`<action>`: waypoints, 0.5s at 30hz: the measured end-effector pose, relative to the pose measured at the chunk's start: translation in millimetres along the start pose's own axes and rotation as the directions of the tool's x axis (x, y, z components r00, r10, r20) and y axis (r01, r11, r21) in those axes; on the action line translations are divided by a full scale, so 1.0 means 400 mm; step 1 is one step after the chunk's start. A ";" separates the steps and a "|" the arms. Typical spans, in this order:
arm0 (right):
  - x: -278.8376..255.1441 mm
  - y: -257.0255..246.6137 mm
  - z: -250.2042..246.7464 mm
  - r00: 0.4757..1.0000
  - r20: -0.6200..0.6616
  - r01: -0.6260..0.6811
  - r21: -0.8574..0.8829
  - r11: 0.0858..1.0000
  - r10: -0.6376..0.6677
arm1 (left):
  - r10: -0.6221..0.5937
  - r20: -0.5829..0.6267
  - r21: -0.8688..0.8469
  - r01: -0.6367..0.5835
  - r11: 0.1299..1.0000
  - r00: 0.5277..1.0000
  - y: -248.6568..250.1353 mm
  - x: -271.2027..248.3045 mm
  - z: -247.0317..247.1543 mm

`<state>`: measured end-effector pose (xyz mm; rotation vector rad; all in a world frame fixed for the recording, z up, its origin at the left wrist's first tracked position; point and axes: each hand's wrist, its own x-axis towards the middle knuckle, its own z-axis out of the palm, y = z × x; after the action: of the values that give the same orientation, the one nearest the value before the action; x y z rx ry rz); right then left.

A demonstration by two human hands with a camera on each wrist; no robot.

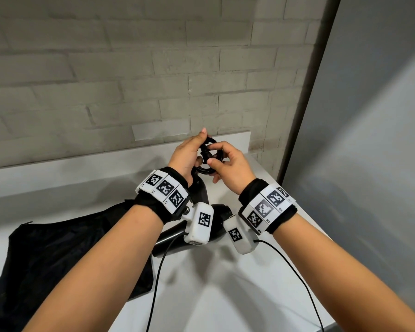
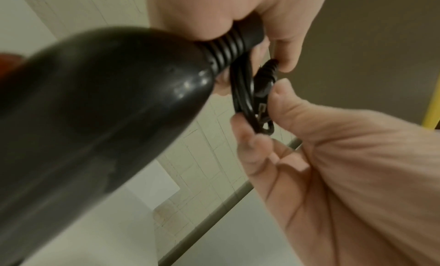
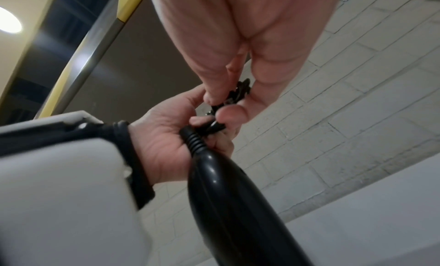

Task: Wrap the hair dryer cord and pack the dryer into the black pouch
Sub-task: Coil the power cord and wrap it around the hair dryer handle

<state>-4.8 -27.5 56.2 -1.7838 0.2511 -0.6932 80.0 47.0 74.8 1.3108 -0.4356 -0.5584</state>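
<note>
My left hand (image 1: 200,152) grips the coiled black cord (image 1: 210,156) where it meets the ribbed end (image 2: 228,46) of the hair dryer handle (image 2: 95,110). From the other side, my right hand (image 1: 215,157) pinches the coil between thumb and fingers, beside a small ribbed piece (image 2: 265,76). Both hands are raised above the counter near the wall. The black dryer (image 1: 175,238) slopes down from my left hand, partly hidden by the wrist cameras. The black pouch (image 1: 58,248) lies flat at the lower left. In the right wrist view the cord (image 3: 239,92) shows between the fingers.
A white counter (image 1: 225,283) runs to a grey brick wall (image 1: 130,80) behind. A grey panel (image 1: 369,140) bounds the right side. Thin black cables (image 1: 157,271) hang from the wrist cameras over the counter's front.
</note>
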 end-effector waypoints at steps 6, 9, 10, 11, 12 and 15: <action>0.007 0.023 0.014 0.998 -0.068 0.008 -0.140 0.990 -0.018 | 0.029 -0.009 0.011 -0.029 1.000 1.000 0.000 -0.007 0.009; 0.002 0.040 0.024 0.991 -0.105 0.055 -0.207 0.977 -0.078 | 0.048 0.002 0.040 -0.048 0.998 0.999 0.003 -0.013 0.010; 0.001 0.043 0.024 0.989 -0.104 0.079 -0.236 0.968 -0.106 | 0.054 0.003 0.048 -0.055 0.997 0.999 0.004 -0.013 0.009; -0.001 0.043 0.021 0.987 -0.092 0.103 -0.267 0.958 -0.131 | 0.057 0.000 0.047 -0.057 0.997 0.998 0.005 -0.014 0.008; -0.003 0.041 0.017 0.986 -0.071 0.123 -0.293 0.948 -0.149 | 0.057 -0.003 0.045 -0.057 0.997 0.998 0.006 -0.014 0.007; -0.006 0.028 0.005 0.985 -0.016 0.154 -0.332 0.930 -0.169 | 0.072 -0.003 0.051 -0.072 0.996 0.997 0.004 -0.010 0.010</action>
<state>-3.7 -28.4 44.8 -2.1292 0.2635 -0.8469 74.8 46.3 77.2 1.3398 -0.4938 -0.4867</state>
